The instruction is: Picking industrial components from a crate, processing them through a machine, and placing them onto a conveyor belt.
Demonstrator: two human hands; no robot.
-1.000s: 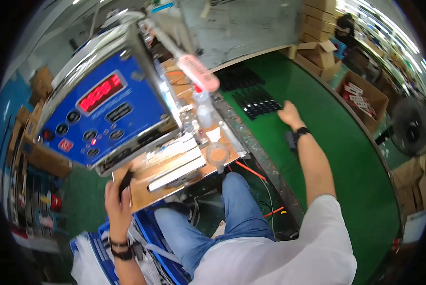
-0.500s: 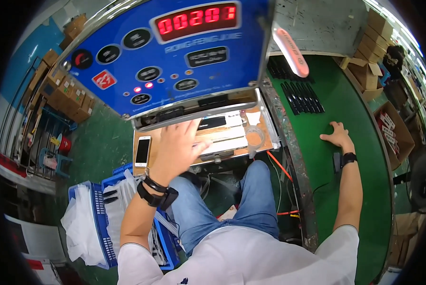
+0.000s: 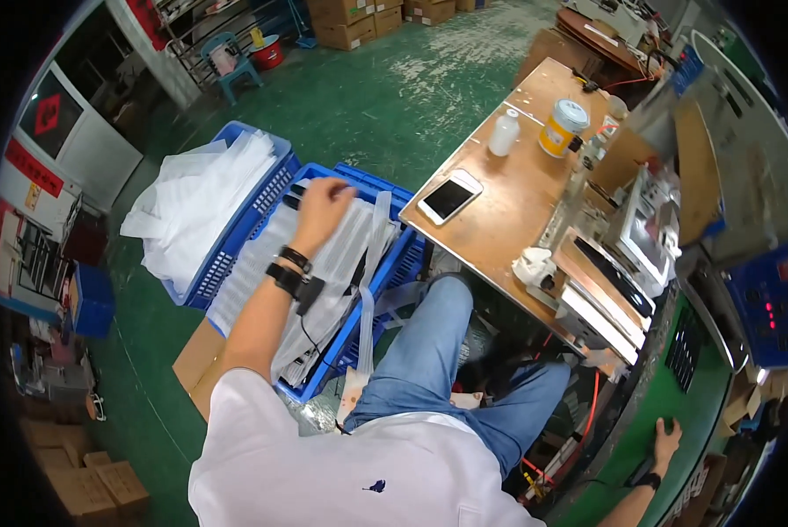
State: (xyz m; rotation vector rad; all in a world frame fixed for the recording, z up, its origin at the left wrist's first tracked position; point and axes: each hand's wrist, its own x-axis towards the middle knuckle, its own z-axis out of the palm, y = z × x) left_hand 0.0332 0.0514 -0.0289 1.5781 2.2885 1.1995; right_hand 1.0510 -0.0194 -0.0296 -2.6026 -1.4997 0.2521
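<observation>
My left hand [image 3: 322, 215] is over a blue crate [image 3: 378, 290] on the left, its fingers bent and their tips hidden from view. Beside it, a black glossy strip [image 3: 293, 195] pokes out of the white foam sleeves [image 3: 262, 263] that fill the crate. Whether the hand grips anything cannot be made out. At the lower right, my right hand [image 3: 666, 441] rests on the green belt [image 3: 649, 474], fingers apart and holding nothing. Farther up that belt lie several black strips [image 3: 684, 347]. Another black strip [image 3: 612, 274] sits on the machine bed.
A second blue crate [image 3: 236, 246] holds white sheets [image 3: 202, 206]. On the wooden table [image 3: 499, 206] are a phone [image 3: 450, 196], a white bottle [image 3: 504, 133] and a yellow-and-white tub [image 3: 563, 127]. The blue control panel [image 3: 770, 307] stands right, beside the belt.
The view has swung left, from the control panel to the crates. My left hand has moved from the machine bed to the foam-filled crate. My right hand stays over the belt.
</observation>
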